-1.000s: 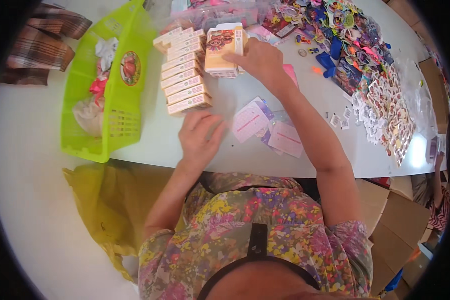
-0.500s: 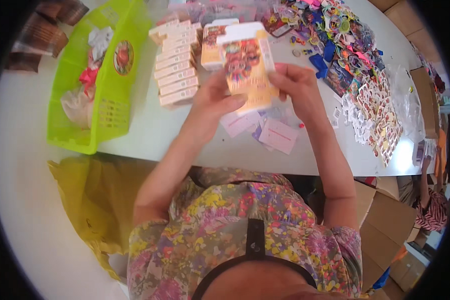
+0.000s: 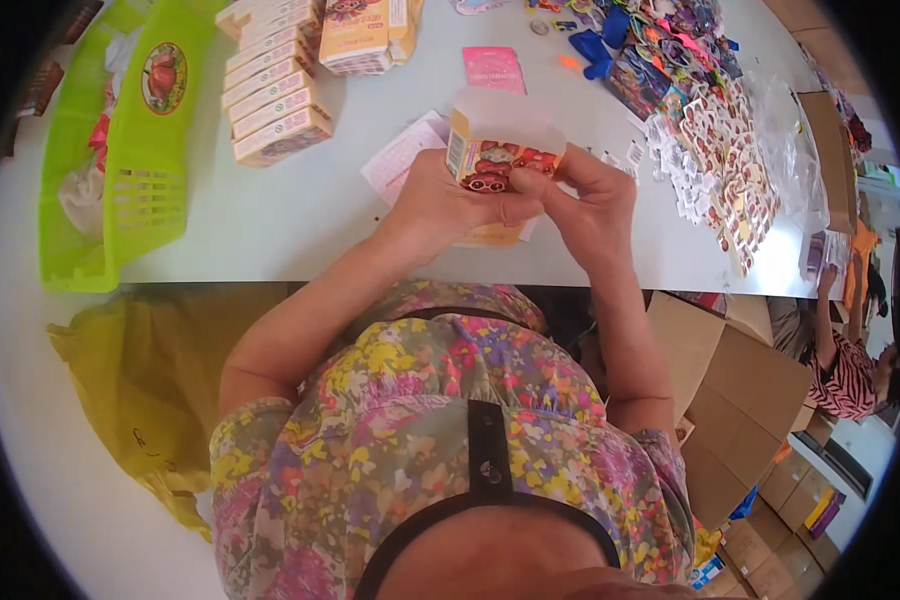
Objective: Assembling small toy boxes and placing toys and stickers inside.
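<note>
The box [image 3: 495, 163] is at the upper middle of the frame; the left hand [image 3: 440, 208] grips its left side; the right hand [image 3: 588, 205] pinches its right side; cartons [image 3: 278, 105] line the upper left.

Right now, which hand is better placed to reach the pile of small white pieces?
Right, likely: the right hand is nearer the pile. The left hand is farther off, at the left side of the box. Both hold it, though.
</note>
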A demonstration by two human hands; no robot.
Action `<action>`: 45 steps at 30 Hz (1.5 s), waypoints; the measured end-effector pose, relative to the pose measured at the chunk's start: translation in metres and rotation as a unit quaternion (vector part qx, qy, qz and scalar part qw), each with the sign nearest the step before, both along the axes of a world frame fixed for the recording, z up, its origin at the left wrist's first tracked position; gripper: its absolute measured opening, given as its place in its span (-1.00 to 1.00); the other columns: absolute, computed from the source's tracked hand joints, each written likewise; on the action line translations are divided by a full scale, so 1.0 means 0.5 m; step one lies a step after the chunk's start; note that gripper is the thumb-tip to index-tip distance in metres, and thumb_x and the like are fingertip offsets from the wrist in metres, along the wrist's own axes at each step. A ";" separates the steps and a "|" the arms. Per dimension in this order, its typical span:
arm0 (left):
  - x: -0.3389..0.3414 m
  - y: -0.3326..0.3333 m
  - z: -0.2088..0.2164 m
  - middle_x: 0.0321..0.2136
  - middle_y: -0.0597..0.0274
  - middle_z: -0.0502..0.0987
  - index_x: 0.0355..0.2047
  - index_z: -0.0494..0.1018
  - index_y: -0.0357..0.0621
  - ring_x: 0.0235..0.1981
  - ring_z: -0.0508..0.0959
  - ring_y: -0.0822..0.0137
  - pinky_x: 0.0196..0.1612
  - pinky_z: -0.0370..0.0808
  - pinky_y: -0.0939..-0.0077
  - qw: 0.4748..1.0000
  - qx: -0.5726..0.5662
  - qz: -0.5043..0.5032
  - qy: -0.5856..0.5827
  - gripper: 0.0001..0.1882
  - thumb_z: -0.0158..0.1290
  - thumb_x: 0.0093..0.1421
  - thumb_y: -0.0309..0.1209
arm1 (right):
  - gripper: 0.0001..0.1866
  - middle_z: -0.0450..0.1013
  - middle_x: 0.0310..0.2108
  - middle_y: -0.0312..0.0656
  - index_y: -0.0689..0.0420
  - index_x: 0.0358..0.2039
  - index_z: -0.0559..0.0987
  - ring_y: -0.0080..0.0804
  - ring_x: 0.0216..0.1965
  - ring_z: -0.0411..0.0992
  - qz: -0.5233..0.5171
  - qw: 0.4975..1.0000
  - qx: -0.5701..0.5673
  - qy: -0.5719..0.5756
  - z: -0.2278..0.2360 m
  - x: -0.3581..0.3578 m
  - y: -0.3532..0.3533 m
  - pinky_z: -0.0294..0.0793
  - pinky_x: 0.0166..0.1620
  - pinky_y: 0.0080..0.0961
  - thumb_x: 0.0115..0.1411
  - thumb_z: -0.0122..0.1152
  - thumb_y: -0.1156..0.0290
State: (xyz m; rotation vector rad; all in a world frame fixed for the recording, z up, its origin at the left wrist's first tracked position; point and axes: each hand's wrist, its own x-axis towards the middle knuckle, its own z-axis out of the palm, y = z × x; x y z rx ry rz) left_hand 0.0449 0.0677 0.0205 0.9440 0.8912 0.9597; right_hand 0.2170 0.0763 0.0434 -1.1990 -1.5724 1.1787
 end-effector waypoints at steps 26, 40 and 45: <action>-0.067 -0.096 -0.038 -0.13 0.19 0.48 0.00 0.37 -0.21 -0.17 0.53 0.44 -0.15 0.50 0.61 0.985 0.102 -0.027 0.138 -0.58 0.17 0.13 -0.61 | -0.72 0.55 -0.29 -0.21 0.29 -0.06 0.56 -0.51 -0.34 0.51 -0.015 0.997 -0.068 0.026 -0.094 0.025 -0.091 0.52 -0.24 -0.62 0.19 0.17 0.62; -0.056 -0.035 -0.017 -0.47 0.33 0.58 -0.38 0.58 -0.28 -0.42 0.56 0.57 -0.33 0.52 0.68 0.992 0.068 0.019 0.102 -0.91 0.25 0.09 -0.54 | -0.90 0.57 -0.33 -0.24 0.29 -0.33 0.65 -0.61 -0.37 0.50 0.143 0.970 -0.187 -0.054 -0.002 0.043 -0.011 0.51 -0.29 -0.68 0.11 0.29 0.60; -0.057 -0.028 -0.021 -0.51 0.32 0.59 -0.41 0.59 -0.28 -0.44 0.54 0.60 -0.34 0.50 0.70 0.998 -0.007 0.045 0.045 -0.93 0.24 0.10 -0.54 | -0.90 0.56 -0.38 -0.25 0.29 -0.33 0.65 -0.64 -0.35 0.50 0.134 0.963 -0.227 -0.059 -0.007 0.042 0.004 0.52 -0.29 -0.69 0.11 0.30 0.59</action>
